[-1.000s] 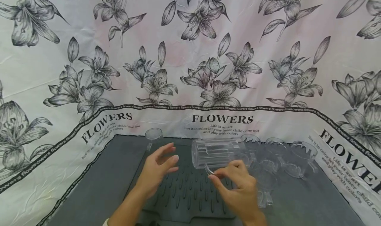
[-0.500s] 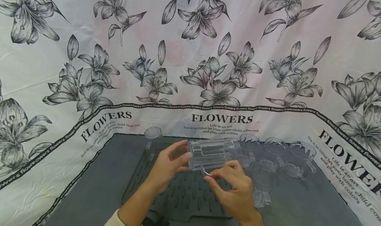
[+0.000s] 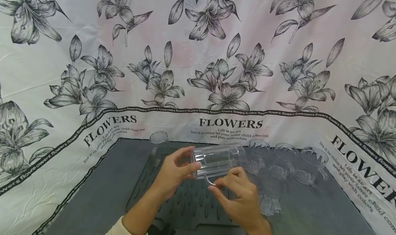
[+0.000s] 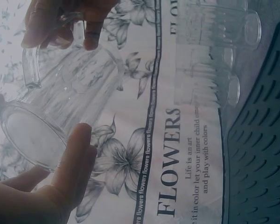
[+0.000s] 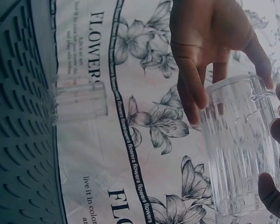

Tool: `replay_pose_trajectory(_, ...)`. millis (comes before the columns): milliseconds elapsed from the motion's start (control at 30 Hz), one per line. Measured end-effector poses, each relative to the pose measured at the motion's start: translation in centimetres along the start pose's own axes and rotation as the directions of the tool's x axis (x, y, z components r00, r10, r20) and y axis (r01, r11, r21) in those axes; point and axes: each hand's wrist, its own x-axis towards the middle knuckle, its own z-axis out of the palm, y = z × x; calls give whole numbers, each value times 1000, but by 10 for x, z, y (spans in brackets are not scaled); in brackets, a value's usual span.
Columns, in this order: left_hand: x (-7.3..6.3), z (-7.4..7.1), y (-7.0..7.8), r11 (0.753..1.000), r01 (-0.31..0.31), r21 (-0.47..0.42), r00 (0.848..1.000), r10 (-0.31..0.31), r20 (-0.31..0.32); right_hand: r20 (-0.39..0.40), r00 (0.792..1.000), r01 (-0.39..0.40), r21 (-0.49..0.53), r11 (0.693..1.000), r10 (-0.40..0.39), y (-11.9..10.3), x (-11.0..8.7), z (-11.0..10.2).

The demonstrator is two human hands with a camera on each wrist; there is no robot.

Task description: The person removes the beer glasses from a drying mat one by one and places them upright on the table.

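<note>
A clear mug with fluted sides (image 3: 218, 157) is held on its side above the mat, its handle (image 3: 209, 180) pointing down toward me. My left hand (image 3: 173, 171) grips the mug's left end, thumb in front and fingers behind; in the left wrist view its fingers (image 4: 77, 158) span the round flat end. My right hand (image 3: 239, 193) pinches the handle between thumb and fingertips. From the right wrist, the mug (image 5: 238, 144) shows between both hands, the left hand (image 5: 214, 42) stretched over its end.
Below lies a dark ridged drying mat (image 3: 185, 219) on a grey table (image 3: 92, 187). One clear mug (image 3: 159, 149) stands at the mat's far left corner. Several more mugs, including a far right one (image 3: 315, 163), stand right of the mat. A flower-printed cloth (image 3: 229, 94) hangs behind.
My left hand has moved right and taken hold of the mug's left end. The mug and right hand have shifted slightly left, and the mug's left end has tipped down a little.
</note>
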Motion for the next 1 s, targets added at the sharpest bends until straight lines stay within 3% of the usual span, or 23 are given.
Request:
replay_pose_trajectory(267, -2, -1, -6, 1000, 5, -23, 999, -6, -46, 61, 998, -12, 41, 999, 9, -3, 1, -3)
replay_pose_trajectory(367, -4, -4, -8, 999, -1, -33, 996, -2, -87, -23, 999, -47, 87, 995, 49, 0, 0, -5)
replay_pose_trajectory(467, -6, -6, -9, 998, -26, -49, 991, 20, -132, -105, 975, -184, 118, 976, 197, 1, -3, -10)
replay_pose_trajectory(533, -8, -7, -9, 997, -45, -59, 986, 35, -161, -119, 927, -340, 141, 930, 357, 1, -5, -14)
replay_pose_trajectory(633, -10, -8, -8, 994, -65, -83, 981, 49, -189, -57, 796, -590, 149, 793, 603, -3, -4, -18)
replay_pose_trajectory(700, -11, -7, -8, 992, -72, -107, 978, 50, -200, 3, 704, -704, 133, 697, 710, -6, -2, -19)
replay_pose_trajectory(733, -11, -6, -9, 989, -76, -125, 977, 49, -207, 36, 678, -733, 122, 670, 735, -6, -2, -19)
replay_pose_trajectory(833, -11, -3, -11, 980, -86, -181, 975, 46, -218, 131, 632, -775, 123, 620, 764, -7, -1, -17)
replay_pose_trajectory(933, -12, 0, -15, 968, -100, -230, 975, 48, -219, 206, 605, -795, 213, 568, 769, -8, -1, -16)
replay_pose_trajectory(1000, -12, 2, -17, 962, -104, -253, 977, 50, -209, 245, 587, -804, 293, 518, 772, -11, 0, -15)
